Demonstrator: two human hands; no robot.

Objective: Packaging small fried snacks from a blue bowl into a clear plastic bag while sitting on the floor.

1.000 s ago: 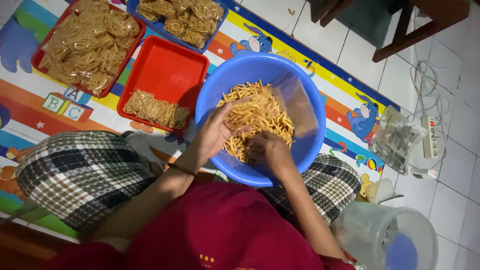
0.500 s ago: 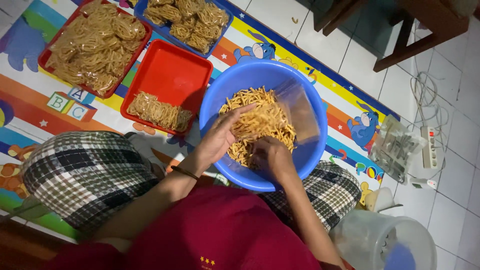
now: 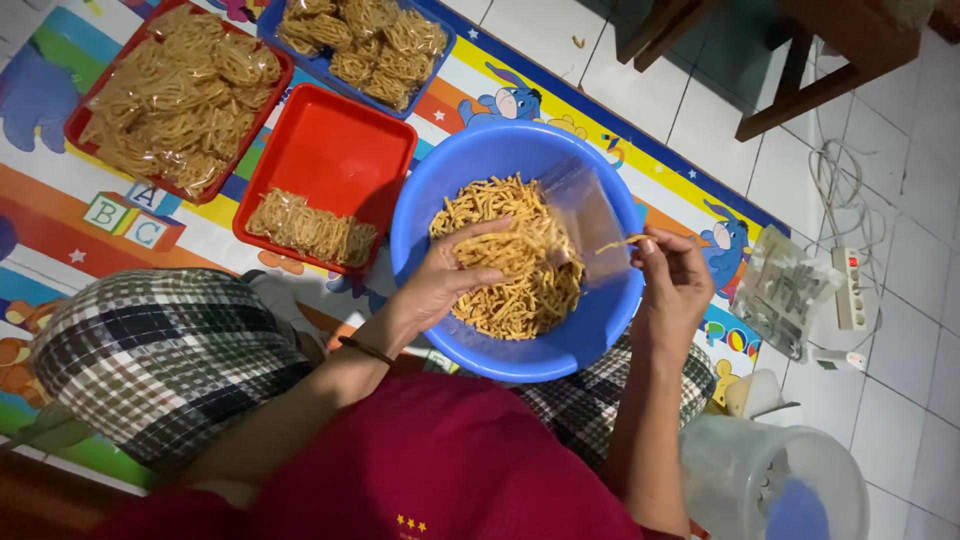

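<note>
At centre frame a blue plastic basin (image 3: 600,330) rests on the person's lap, holding a heap of thin fried noodle sticks (image 3: 510,260); the left hand (image 3: 445,280) lies on the heap, fingers loosely spread and gripping nothing; the right hand (image 3: 675,285) pinches a single stick at its fingertips beside a clear plastic bag (image 3: 585,215) standing open in the basin. The sticks appear light, dry and brittle, best taken gently in small bunches; the bag seems flimsy and slippery, best held at its mouth. At upper left, red trays (image 3: 340,150) hold bagged portions.

right hand (image 3: 672,285) lifted from snack sticks (image 3: 505,265) to basin rim | pinches one stick
</note>
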